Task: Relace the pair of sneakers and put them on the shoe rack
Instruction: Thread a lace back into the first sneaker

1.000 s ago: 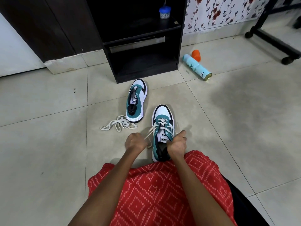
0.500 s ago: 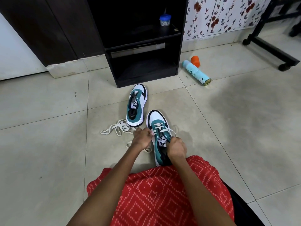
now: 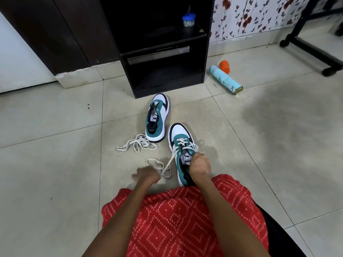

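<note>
Two teal, white and black sneakers stand on the tiled floor. The near sneaker has a white lace threaded through its front eyelets. My right hand grips that sneaker at the tongue and collar. My left hand, blurred, holds the lace's free end, which stretches taut from the eyelets down to the left. The far sneaker has no lace in it. A loose white lace lies tangled beside its heel. The black shoe rack stands behind the shoes.
A teal spray can lies on the floor right of the rack, with an orange cap next to it. A small blue-lidded jar sits on the rack's shelf. A black wheeled frame stands at the far right. Red patterned cloth covers my lap.
My left hand has drawn back from the near sneaker's eyelets toward the lower left, drawing the lace out taut. My right hand stays on the sneaker.
</note>
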